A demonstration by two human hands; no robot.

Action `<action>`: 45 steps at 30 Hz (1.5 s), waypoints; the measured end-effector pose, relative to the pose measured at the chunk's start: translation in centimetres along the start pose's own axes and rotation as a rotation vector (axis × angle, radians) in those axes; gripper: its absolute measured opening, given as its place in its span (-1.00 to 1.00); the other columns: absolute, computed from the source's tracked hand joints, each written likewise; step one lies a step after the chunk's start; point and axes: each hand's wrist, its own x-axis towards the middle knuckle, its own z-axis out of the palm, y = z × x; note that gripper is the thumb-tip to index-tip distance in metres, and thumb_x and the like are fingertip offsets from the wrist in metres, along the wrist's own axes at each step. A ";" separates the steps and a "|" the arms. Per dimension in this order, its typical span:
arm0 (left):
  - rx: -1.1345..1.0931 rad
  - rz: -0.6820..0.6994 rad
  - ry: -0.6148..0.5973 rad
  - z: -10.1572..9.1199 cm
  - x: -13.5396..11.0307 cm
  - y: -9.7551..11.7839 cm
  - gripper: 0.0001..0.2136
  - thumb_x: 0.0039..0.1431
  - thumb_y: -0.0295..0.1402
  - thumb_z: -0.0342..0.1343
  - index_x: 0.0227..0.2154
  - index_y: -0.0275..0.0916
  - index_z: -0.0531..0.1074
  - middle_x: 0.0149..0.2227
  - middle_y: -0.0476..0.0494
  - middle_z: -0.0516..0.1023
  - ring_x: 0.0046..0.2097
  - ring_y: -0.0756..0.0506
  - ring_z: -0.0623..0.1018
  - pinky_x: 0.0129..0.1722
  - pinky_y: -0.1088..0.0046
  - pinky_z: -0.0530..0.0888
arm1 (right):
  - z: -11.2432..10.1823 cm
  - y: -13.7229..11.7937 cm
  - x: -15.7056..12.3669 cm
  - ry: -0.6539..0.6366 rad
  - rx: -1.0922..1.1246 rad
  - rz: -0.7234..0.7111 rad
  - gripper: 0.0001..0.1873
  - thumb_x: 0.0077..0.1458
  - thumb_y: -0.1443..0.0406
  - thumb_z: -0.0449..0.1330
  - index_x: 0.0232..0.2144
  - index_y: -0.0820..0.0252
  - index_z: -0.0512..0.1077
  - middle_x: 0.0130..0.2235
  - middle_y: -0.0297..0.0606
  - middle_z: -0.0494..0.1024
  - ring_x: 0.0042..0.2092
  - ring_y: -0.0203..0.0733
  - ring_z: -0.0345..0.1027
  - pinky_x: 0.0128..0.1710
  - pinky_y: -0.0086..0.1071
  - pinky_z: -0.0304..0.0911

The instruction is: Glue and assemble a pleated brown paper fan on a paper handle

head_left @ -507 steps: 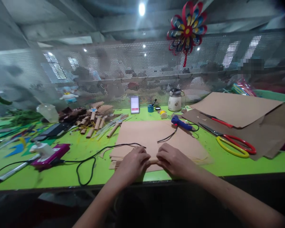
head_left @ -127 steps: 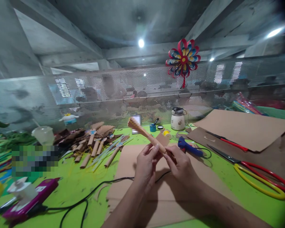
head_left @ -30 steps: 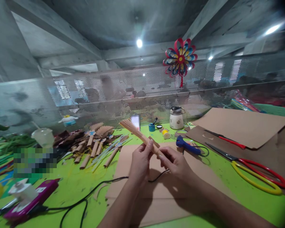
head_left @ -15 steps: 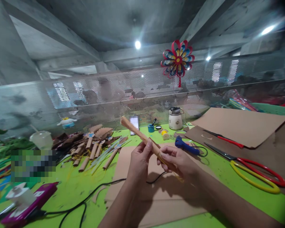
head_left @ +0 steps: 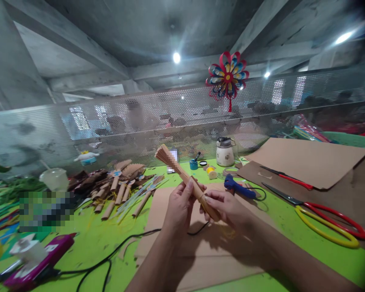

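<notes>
A narrow bundle of pleated brown paper (head_left: 182, 173) slants across the middle of the view, its far end slightly fanned. My left hand (head_left: 180, 205) is closed around its middle, thumb on top. Closer to the near end, my right hand (head_left: 226, 207) pinches the bundle where a thin thread seems to circle it. Loose yellow thread (head_left: 228, 232) hangs below my right hand. Under both hands lie flat sheets of brown paper (head_left: 170, 267) on the green table.
Finished-looking paper pieces (head_left: 121, 188) are heaped at left, near a purple power strip (head_left: 53, 255) with a black cable. A yellow thread spool (head_left: 211, 173), blue-handled tool (head_left: 239, 187), white flask (head_left: 225, 153) and large scissors (head_left: 325, 223) lie ahead and right.
The bundle has turned a little in my hands, and its far end shows more open pleats. My right fingers have shifted slightly along the near end; my left hand keeps its hold.
</notes>
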 end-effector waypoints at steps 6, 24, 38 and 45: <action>0.138 -0.051 0.003 -0.1 0.0 -0.5 -0.78 0.03 -0.25 0.23 -0.36 -0.34 0.48 -0.44 -0.11 0.52 -0.35 -0.03 0.49 -0.25 0.46 0.41 | -0.5 -1.1 -0.6 0.420 -0.920 -0.716 -0.68 0.09 0.34 0.16 -0.06 0.18 0.35 -0.08 -0.10 0.40 0.01 0.00 0.24 0.04 -0.04 0.17; 0.074 -0.204 -0.204 0.5 -0.7 -0.6 -0.78 0.15 -0.27 0.13 -0.33 -0.38 0.50 -0.45 -0.13 0.47 -0.41 0.02 0.40 -0.40 0.53 0.33 | -1.4 -3.3 -1.3 0.117 -1.136 -0.674 -0.57 0.08 0.36 0.21 0.02 0.22 0.28 -0.05 -0.05 0.33 0.03 0.03 0.18 0.05 -0.03 0.19; 0.060 -0.191 -0.188 0.9 -0.8 -1.0 -0.72 0.18 -0.22 0.08 -0.43 -0.39 0.46 -0.45 -0.15 0.47 -0.40 -0.01 0.43 -0.41 0.51 0.37 | -1.4 -3.4 -1.3 0.071 -1.187 -0.645 -0.53 0.08 0.36 0.21 0.05 0.26 0.26 0.00 -0.04 0.33 0.07 -0.01 0.15 0.10 -0.10 0.14; 0.068 -0.225 -0.165 0.3 -0.6 -1.4 -0.72 0.17 -0.20 0.09 -0.44 -0.38 0.42 -0.49 -0.15 0.46 -0.44 -0.03 0.44 -0.47 0.49 0.39 | -0.7 -4.0 -1.0 0.013 -1.366 -0.595 -0.60 0.02 0.43 0.18 -0.05 0.27 0.29 -0.04 -0.05 0.38 0.02 0.04 0.19 0.02 -0.04 0.20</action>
